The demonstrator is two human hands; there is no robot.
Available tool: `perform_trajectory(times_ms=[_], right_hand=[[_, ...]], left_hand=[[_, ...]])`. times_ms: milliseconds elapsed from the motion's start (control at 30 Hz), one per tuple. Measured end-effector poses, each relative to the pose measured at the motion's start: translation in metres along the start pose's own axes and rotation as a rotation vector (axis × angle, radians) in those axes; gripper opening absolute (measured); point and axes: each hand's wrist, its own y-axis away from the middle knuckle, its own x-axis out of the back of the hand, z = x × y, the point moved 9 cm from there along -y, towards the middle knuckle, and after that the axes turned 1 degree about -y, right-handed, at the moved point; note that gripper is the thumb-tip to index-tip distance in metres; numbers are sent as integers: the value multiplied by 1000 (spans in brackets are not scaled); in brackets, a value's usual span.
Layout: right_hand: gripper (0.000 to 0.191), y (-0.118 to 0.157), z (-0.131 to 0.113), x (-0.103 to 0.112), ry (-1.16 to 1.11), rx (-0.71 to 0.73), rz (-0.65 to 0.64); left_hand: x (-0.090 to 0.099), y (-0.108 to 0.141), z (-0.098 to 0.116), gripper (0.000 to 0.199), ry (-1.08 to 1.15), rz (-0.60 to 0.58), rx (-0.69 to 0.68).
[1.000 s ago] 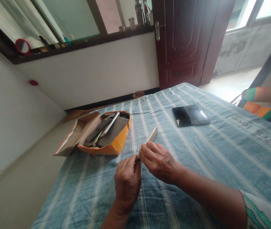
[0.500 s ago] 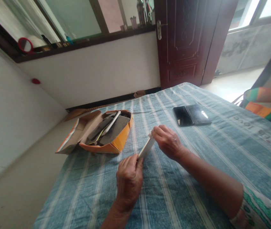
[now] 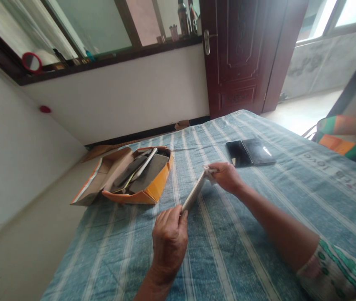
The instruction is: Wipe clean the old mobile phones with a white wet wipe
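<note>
My left hand (image 3: 170, 236) grips the near end of a thin, flat, pale-edged phone (image 3: 193, 194), seen almost edge-on and tilted over the bed. At its far end, my right hand (image 3: 226, 175) pinches a crumpled white tissue (image 3: 208, 172) against the corner. The phone's faces are mostly hidden by its angle. To the left, an open orange cardboard box (image 3: 157, 184) holds several dark flat devices and a white-edged one (image 3: 146, 163). Beyond my right hand, two dark flat devices lie side by side: a glossy black one (image 3: 238, 154) and a greyer one (image 3: 258, 151).
A blue striped bedspread (image 3: 128, 259) covers the bed beneath everything. Past its far edge stand a white wall and a dark red door (image 3: 240, 58). A window sill (image 3: 112, 58) carries a red round mirror (image 3: 31, 62) and cups. A colourful bag (image 3: 347, 133) sits at the right.
My right hand has shifted slightly right along the phone's far end, and the white tissue in it now shows more. My left hand keeps its hold; the view has moved slightly.
</note>
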Motion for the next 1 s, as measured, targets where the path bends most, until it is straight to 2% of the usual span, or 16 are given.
perform_trajectory(times_ms=[67,200,267,433,600,667,733,833,1000], right_hand=[[15,-1,9,-4,-77,-61,-58],[16,2,8,-7,-141,-82,-101],[17,4,1,-5,-127,-63,-71],[19,9,-27,-1,-65,93,27],[22,5,-11,-3,-199,4,51],[23,2,-1,-9,-295,-53,-11],[23,2,6,-18,-430,-120,-126],[23,5,10,-27,-564,-196,-256],[15,2,-6,0,-516,-88,-187]], left_hand=[[-1,1,0,11,1,2,-3],[-1,1,1,10,1,8,-7],[0,1,2,10,-1,12,-15],[2,-2,3,11,-2,12,-16],[4,-3,4,12,-8,19,-22],[3,-2,4,11,-3,14,-23],[4,-2,3,10,13,12,-17],[6,-1,2,10,52,30,-24],[6,-3,2,10,145,20,-13]])
